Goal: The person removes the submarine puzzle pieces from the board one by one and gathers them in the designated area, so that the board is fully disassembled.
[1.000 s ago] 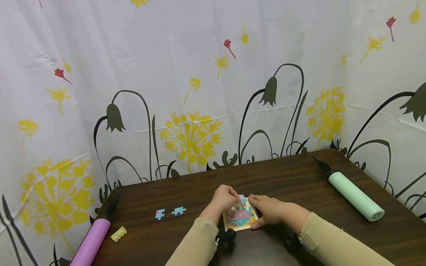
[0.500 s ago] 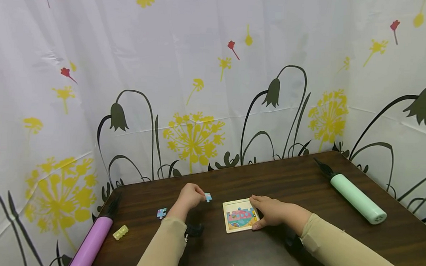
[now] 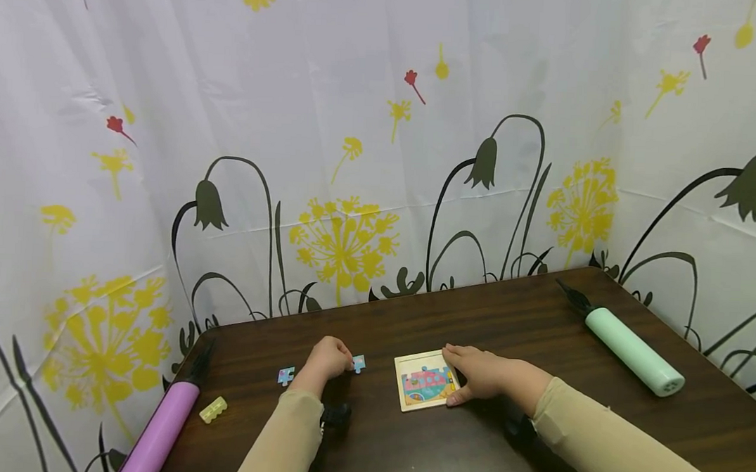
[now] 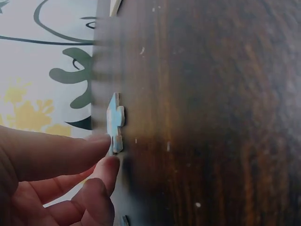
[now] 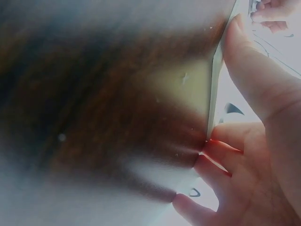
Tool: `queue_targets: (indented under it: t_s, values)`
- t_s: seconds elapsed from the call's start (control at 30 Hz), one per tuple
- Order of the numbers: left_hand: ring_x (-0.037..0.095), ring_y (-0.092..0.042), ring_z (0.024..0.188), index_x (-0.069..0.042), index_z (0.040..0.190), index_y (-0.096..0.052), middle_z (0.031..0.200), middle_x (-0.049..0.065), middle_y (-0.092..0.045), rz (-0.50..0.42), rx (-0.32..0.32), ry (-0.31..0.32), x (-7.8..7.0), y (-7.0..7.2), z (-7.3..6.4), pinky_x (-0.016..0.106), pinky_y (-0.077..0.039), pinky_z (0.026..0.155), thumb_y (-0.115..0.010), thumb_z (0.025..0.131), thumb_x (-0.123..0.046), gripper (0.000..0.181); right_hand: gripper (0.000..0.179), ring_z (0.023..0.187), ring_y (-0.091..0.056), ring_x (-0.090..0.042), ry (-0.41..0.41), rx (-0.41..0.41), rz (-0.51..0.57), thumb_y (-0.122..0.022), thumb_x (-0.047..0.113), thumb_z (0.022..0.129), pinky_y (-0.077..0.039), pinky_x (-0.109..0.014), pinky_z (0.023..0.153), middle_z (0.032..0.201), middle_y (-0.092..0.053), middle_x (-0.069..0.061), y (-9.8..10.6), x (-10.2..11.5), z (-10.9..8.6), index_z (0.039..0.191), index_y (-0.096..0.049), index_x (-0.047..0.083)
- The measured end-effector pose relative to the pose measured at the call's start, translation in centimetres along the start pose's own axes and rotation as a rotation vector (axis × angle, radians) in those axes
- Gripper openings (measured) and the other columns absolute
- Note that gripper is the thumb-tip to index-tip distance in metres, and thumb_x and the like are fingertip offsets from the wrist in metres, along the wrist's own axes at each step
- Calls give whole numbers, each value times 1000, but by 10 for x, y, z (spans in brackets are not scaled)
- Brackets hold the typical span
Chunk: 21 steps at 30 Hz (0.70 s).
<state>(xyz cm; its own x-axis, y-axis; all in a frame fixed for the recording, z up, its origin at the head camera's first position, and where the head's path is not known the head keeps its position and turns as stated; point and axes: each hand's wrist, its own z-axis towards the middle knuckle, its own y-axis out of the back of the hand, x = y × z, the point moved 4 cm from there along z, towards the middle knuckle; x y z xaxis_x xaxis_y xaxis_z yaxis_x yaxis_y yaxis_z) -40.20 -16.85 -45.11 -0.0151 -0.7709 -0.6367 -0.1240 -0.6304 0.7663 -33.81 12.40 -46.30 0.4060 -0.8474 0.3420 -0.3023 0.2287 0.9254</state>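
Observation:
A wooden-framed jigsaw puzzle, with pink and blue pieces laid in its lower part, lies on the table. My left hand is left of it and pinches the edge of a light blue puzzle piece between thumb and index finger; the left wrist view has this piece low over the wood. Another puzzle piece lies just left of that hand. Along the frame's right side rests my right hand, thumb at the near corner and fingers at the far corner, fingertips down on the table in the right wrist view.
A yellow block-like toy sits at the left. Beside it a purple hand pump reaches out of view. A mint green hand pump lies at the right. Behind the dark wooden table hangs a flower-print curtain.
My left hand has carried the light blue piece leftward from over the frame and lowered it to the table. The right hand has stayed at the frame's right side.

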Motion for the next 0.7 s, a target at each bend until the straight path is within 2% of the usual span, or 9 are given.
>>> queue_targets:
  t_s: [0.17,0.3,0.4,0.5,0.6,0.7]
  values:
    - [21,-52,68,-6,74,-62,75,5,-58,45,-25,-22,-12,-1,-6,34,-44,60,-75,77,1,15,97,141,-30,-36,5,-2,1,-76,52,79,-30,-54,108,157,-30,-15,0,-1,1,151,-35,2]
    - [21,-52,66,-8,77,-64,75,4,-58,46,-16,-78,-31,-8,-11,35,-44,60,-76,78,-1,14,97,141,-30,-35,8,-8,-6,-76,53,79,-30,-54,108,157,-30,-15,0,-1,1,151,-35,2]
    - [20,-53,65,-7,80,-67,75,3,-59,46,18,-141,-46,-17,-14,34,-44,60,-78,77,-2,13,97,141,-30,-35,8,-10,-8,-75,53,80,-30,-54,108,157,-31,-14,0,-1,1,151,-35,2]
    - [18,-52,66,-7,82,-69,75,1,-60,55,87,-201,-59,-31,-18,34,-45,60,-79,77,-3,12,96,141,-31,-35,8,-9,-5,-76,52,79,-30,-54,108,157,-31,-14,1,-1,0,151,-35,2]
    - [19,-51,66,-5,84,-69,75,2,-59,59,159,-236,-70,-45,-25,34,-44,60,-81,75,-3,14,96,141,-31,-35,11,-9,2,-76,52,80,-30,-53,108,156,-31,-15,1,1,-1,151,-36,1]
    - [20,-49,67,-4,85,-67,75,3,-56,75,188,-245,-76,-52,-31,34,-42,60,-82,74,-3,19,96,141,-31,-35,9,-10,11,-76,51,79,-31,-53,108,156,-32,-15,2,1,-2,151,-36,1]
